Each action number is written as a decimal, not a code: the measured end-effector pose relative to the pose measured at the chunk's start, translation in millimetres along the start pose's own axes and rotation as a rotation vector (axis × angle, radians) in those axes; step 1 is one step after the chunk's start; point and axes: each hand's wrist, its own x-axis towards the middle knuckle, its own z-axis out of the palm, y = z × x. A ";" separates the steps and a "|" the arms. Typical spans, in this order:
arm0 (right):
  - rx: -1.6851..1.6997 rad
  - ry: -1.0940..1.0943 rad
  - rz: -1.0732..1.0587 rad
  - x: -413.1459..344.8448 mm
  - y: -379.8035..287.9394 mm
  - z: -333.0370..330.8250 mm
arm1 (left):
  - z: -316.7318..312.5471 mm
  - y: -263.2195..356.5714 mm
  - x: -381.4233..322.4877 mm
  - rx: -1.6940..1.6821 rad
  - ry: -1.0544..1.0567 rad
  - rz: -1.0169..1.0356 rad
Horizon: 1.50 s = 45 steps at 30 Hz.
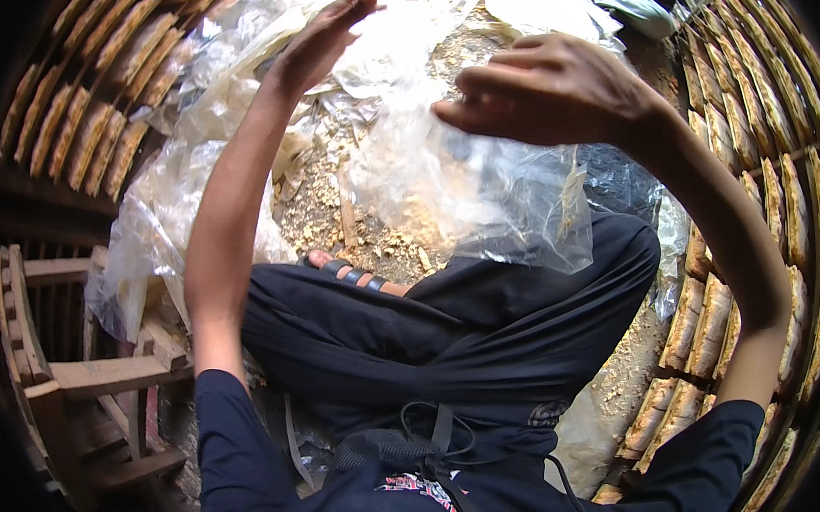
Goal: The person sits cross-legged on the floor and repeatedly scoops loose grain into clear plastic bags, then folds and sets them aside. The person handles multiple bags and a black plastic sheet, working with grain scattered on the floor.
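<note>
My left hand is raised at the top centre-left, palm turned inward; glare hides part of its fingertips. Over on the right, my right hand has its fingers curled above a clear plastic sheet. Whether it pinches the plastic cannot be told. That sheet hangs or lies over my crossed legs in dark trousers, its lower corner on the thigh. Below both hands the ground is strewn with pale crumbs.
Slatted racks with rows of brown-white slabs stand at the right and upper left. Crumpled plastic is heaped at the left beside a wooden frame. Part of another person shows at the top right.
</note>
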 end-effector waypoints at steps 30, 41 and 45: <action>0.133 0.044 1.412 -332.9 94.0 -58.9 | 55.5 55.1 168.9 0.714 0.018 -0.181; 0.682 0.529 1.375 -166.8 41.7 95.0 | -41.2 235.0 48.4 0.940 -0.043 -0.241; 1.058 0.583 1.122 -86.5 62.3 113.9 | -101.3 256.6 -8.8 0.865 0.037 -0.183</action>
